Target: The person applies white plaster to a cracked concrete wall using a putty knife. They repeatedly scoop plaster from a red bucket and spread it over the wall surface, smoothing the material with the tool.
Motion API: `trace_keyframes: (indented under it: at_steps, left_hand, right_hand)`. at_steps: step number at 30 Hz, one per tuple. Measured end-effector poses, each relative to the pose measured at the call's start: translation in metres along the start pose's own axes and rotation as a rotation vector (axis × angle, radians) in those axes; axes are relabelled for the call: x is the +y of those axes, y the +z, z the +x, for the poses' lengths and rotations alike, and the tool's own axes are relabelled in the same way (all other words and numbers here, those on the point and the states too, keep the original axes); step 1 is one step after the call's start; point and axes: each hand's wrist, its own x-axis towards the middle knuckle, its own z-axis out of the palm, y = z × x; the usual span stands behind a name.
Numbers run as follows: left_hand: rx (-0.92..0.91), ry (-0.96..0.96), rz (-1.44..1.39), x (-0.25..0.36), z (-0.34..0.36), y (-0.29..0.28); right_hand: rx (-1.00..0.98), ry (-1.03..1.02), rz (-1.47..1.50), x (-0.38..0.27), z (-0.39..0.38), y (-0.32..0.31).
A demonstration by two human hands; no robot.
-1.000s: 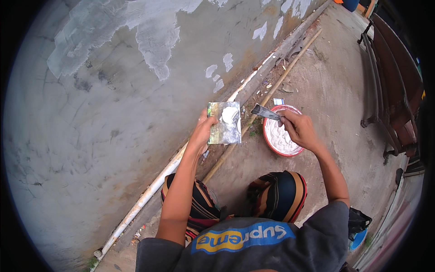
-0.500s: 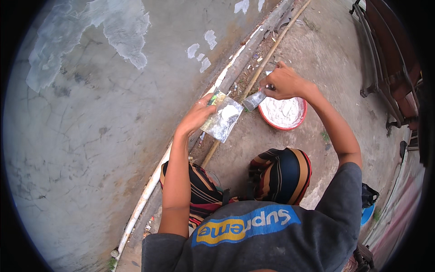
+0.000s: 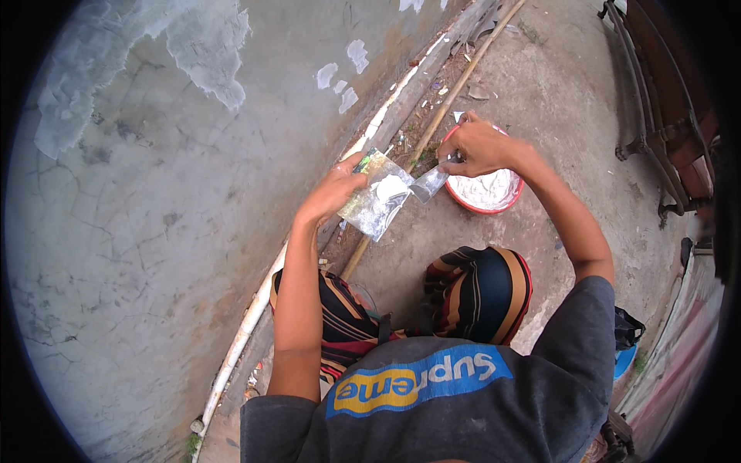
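Observation:
I grip a square, smudged metal plate (image 3: pixel 369 214) in my left hand (image 3: pixel 336 190), its thumb over the top face, which carries a dollop of white paste (image 3: pixel 391 187). My right hand (image 3: pixel 477 148) is closed on a putty knife (image 3: pixel 428 182), whose blade tilts down against or very near the plate's right edge. Beneath and behind that hand sits a red-rimmed round tub (image 3: pixel 486 192) of white paste, partly hidden by it.
A grey wall (image 3: pixel 139 216) with pale patches runs along the left, with a white pipe (image 3: pixel 248 328) at its foot and a bamboo pole (image 3: pixel 463 79) alongside. A dark wooden bench (image 3: pixel 656 116) stands at right. A black bag (image 3: pixel 627 326) over blue plastic lies lower right, beyond my striped-clad knees (image 3: pixel 482 293).
Compared with a second ago, my right hand has risen and turned over, angling the knife down toward the plate. The plate has tilted; the view has shifted slightly.

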Motion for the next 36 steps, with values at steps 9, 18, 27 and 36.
trace_keyframes:
  at_steps: [9,18,27,36]
  left_hand:
    - [0.060,-0.032,-0.102,-0.009,0.006,-0.008]
    - [0.048,-0.078,-0.724,0.001,0.004,0.001]
    - [0.000,-0.013,-0.841,0.000,-0.001,0.000]
    - [0.026,0.033,-0.882,0.006,-0.007,-0.009]
  right_hand:
    - [0.081,-0.032,0.068,-0.018,-0.012,0.008]
    - [0.482,0.161,0.992,-0.003,0.002,0.054]
    - [0.504,0.192,0.942,-0.004,0.005,0.057]
    - [0.380,0.253,0.620,0.000,-0.023,0.053]
